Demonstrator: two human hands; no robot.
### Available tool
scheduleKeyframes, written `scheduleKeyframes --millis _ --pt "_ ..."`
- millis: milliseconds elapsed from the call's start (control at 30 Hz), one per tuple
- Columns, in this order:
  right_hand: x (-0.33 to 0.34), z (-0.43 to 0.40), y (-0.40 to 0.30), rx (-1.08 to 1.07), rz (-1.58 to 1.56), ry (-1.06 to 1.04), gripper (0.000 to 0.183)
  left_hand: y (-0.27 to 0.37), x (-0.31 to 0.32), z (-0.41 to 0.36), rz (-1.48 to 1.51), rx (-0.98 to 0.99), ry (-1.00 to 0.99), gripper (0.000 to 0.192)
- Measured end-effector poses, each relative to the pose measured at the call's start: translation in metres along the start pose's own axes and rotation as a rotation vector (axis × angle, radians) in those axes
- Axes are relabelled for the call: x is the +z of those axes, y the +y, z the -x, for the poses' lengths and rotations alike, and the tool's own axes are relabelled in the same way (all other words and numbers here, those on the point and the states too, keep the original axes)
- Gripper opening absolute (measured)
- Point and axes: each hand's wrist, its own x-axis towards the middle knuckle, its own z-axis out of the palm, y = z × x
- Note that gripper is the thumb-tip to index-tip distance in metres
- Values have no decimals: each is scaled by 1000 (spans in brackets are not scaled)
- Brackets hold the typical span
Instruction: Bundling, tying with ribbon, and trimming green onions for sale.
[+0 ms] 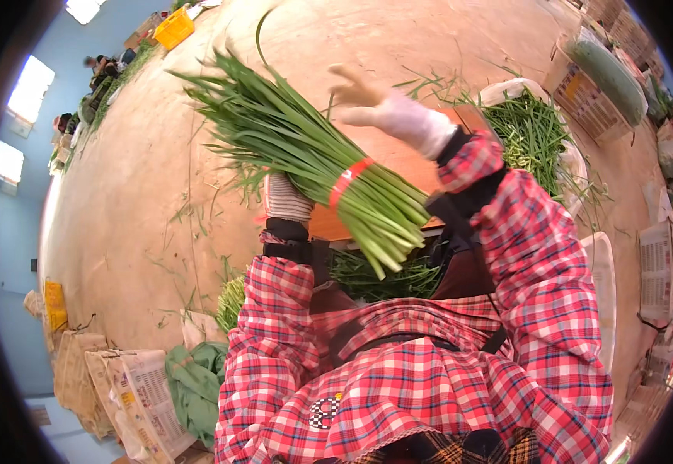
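A bundle of long green leafy stalks [290,133], like garlic chives, is held up before me with its pale stem ends toward my lap. A red band [349,182] circles its lower part. My left hand [287,194], in a striped glove, is under the bundle and supports it; the leaves hide its fingers. My right hand [371,104] is raised to the right of the leaves, its fingers spread and blurred, holding nothing; a pale covering is on its palm and wrist. Beneath the bundle lies an orange-brown board [327,225].
A white-lined container of loose green stalks [530,136] stands at the right. More loose stalks [359,275] lie below the board. Printed crates [145,400] and a green cloth [197,388] are at lower left. Another person [103,66] sits far off at upper left.
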Motion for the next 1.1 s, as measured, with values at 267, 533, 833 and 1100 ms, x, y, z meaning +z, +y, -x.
scheduleKeyframes --millis 267,533,833,1100 --pt "17 76 -35 -398 1204 -166 96 -10 60 12 -46 -608 -385 56" --pt "-24 173 -117 -425 1158 -309 83 -115 138 25 -83 -983 -644 59" --pt "-123 394 -126 39 1382 399 67 -260 113 10 -202 -1294 -590 62" --pt "-125 628 -91 1188 1018 578 75 -236 46 20 -318 -1229 -406 61"
